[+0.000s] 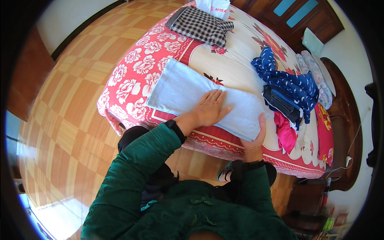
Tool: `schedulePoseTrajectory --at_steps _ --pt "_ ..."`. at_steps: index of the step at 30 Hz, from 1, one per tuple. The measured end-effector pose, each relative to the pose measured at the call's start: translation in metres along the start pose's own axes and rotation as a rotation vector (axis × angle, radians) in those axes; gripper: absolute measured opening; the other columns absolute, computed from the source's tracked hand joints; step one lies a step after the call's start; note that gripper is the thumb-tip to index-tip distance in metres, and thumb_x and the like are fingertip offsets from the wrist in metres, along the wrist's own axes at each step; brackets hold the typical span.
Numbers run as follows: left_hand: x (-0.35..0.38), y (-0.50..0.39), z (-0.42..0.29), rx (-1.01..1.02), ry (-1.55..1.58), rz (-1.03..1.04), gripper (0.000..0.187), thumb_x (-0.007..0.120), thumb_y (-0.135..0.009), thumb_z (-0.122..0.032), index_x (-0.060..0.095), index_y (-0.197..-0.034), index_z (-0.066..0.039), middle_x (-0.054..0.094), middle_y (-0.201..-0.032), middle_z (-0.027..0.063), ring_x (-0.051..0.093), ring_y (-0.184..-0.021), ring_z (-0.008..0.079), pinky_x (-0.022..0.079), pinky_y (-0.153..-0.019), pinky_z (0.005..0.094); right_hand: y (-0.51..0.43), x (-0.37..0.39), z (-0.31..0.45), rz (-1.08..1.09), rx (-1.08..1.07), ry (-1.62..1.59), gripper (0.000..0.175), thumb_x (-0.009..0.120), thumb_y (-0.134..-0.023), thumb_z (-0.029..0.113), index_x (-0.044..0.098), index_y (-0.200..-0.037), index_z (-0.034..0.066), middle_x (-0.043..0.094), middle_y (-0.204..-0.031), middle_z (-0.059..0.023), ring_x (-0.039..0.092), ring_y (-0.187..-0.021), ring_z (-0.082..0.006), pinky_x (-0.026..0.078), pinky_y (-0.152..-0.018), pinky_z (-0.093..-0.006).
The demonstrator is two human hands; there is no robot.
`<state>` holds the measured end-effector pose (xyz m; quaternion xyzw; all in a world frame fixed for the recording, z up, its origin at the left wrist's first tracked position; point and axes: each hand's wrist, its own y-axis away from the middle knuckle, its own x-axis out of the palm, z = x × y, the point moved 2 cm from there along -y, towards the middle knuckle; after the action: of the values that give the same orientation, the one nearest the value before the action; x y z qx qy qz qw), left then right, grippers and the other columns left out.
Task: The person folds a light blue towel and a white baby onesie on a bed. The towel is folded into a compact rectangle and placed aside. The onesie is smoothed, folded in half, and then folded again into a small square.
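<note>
A light-blue folded piece of cloth [183, 85], perhaps a garment, lies lengthwise across the near side of the bed. My left hand [210, 109] rests flat on its middle, palm down, with the thumb spread from the fingers. At the cloth's right end, my right hand [256, 138] holds the near corner. Its thumb lies along the edge and its other fingers are hidden underneath. The cloth is in several layers, with soft creases toward the right end.
The bed [234, 72] has a floral cover. A black-and-white checked cloth [202, 25] and a white plastic bag [220, 9] lie at the far side. To the right are a navy patterned garment [288, 81], folded dark clothes [280, 102], a pink cloth [285, 132] and a wooden headboard [345, 120].
</note>
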<state>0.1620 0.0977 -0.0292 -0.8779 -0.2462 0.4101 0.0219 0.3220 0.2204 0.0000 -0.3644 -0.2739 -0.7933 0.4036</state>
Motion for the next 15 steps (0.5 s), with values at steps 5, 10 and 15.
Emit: schedulePoseTrajectory --at_steps 5,10,15 --pt "-0.025 -0.001 0.001 -0.162 0.753 0.076 0.079 0.029 -0.101 -0.058 0.018 -0.153 0.000 0.024 -0.158 0.0220 0.021 -0.147 0.0326 0.015 -0.120 0.0390 -0.017 0.057 0.006 0.173 -0.053 0.194 0.057 0.042 -0.102 0.044 0.040 -0.144 0.0047 0.051 -0.141 -0.0164 0.051 -0.127 -0.0331 0.038 -0.109 -0.0506" --pt "-0.060 0.012 0.002 -0.381 1.697 0.053 0.082 0.028 -0.099 -0.064 0.019 -0.154 -0.003 0.027 -0.157 0.0188 0.029 -0.143 0.0331 0.021 -0.118 0.0453 -0.040 0.109 -0.023 0.300 0.012 0.426 0.059 0.038 -0.103 0.048 0.042 -0.142 0.0032 0.054 -0.136 -0.0127 0.052 -0.124 -0.0263 0.041 -0.106 -0.0417" --pt "-0.088 0.032 0.024 -0.289 2.008 -0.160 0.073 0.022 -0.100 -0.063 0.043 -0.143 -0.009 0.048 -0.143 0.0135 0.046 -0.130 0.0343 0.028 -0.112 0.0563 -0.054 0.118 -0.065 0.499 0.008 1.114 0.079 0.028 -0.101 0.061 0.029 -0.151 -0.0001 0.030 -0.155 -0.0202 0.024 -0.146 -0.0273 0.016 -0.119 -0.0390"
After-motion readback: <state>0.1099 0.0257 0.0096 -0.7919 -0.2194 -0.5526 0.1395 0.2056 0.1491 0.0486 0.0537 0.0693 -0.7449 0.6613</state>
